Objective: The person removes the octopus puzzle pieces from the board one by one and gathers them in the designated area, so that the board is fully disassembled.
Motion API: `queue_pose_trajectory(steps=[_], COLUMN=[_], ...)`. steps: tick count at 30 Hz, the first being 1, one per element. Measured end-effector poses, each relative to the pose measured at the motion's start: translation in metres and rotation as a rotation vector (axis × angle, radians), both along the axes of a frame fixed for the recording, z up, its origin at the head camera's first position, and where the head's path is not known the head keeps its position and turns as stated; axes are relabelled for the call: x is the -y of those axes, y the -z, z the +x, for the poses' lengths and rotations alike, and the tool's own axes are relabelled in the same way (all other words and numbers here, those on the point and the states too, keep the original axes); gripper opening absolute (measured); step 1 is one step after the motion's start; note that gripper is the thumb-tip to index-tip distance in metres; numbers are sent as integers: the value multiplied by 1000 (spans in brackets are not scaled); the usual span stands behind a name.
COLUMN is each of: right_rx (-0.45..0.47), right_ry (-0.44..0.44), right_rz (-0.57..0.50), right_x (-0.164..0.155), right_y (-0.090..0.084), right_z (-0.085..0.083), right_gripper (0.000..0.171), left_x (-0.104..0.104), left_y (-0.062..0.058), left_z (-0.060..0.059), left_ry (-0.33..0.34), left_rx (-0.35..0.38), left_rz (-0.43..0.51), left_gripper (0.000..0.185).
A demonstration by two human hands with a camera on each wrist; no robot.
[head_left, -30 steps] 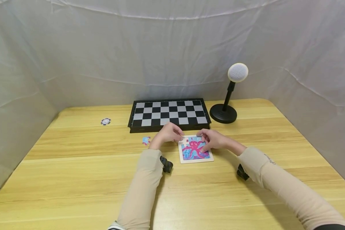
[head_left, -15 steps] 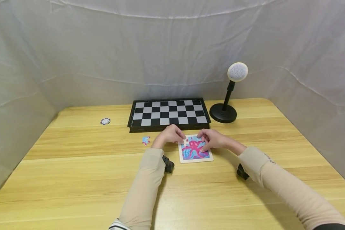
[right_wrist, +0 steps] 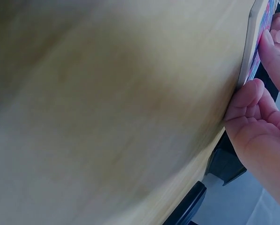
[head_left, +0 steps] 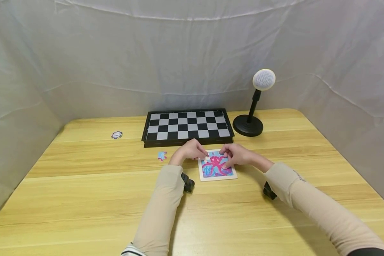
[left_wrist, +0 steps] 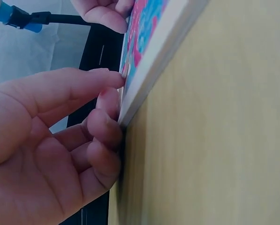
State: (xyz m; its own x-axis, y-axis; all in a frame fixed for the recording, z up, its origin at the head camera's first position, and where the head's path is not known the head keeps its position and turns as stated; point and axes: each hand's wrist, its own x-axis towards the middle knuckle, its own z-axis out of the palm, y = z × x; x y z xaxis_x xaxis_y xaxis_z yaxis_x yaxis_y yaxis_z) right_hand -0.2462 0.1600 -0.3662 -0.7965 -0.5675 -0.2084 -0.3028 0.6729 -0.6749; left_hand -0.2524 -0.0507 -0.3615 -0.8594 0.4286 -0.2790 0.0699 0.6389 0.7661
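Note:
A framed jigsaw puzzle (head_left: 218,174) with a pink octopus on blue lies flat on the table, a pale gap in its upper left part. At that corner my left hand (head_left: 192,149) pinches a puzzle piece, mostly hidden by the fingertips. In the left wrist view the left thumb and fingers (left_wrist: 107,126) meet at the frame's edge. My right hand (head_left: 238,155) grips the puzzle's upper right side, thumb on the picture, fingers bent at the edge. A loose blue and pink puzzle piece (head_left: 162,156) lies left of the left hand.
Behind the puzzle is a black-and-white checkered board (head_left: 188,126) in a black frame. A round white-headed microphone (head_left: 264,80) on a black stand is to its right. One poker chip (head_left: 117,135) lies at the far left. Pale cloth (head_left: 179,57) hangs behind the wooden table.
My left hand has shifted slightly right and down over the puzzle's upper left corner, and less of the pale gap shows. The right hand has stayed in place.

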Motion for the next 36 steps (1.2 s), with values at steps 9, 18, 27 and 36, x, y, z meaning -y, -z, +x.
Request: queue_pose_trajectory(steps=[9, 18, 27, 36], right_rx=[-8, -29, -17, -4], right_ry=[-7, -108, -102, -82], right_rz=[-10, -61, -85, -76], right_x=[0, -2, -1, -1], right_y=[0, 5, 4, 3], right_z=[0, -4, -2, -1], right_gripper=[34, 17, 12, 11], left_x=[-3, -5, -7, -12], left_y=[-1, 0, 2, 1], left_z=[0, 1, 0, 0], left_ry=[-11, -79, -162, -224], left_rx=[-27, -7, 17, 40], left_rz=[-8, 14, 41, 18], left_gripper=[11, 9, 9, 8])
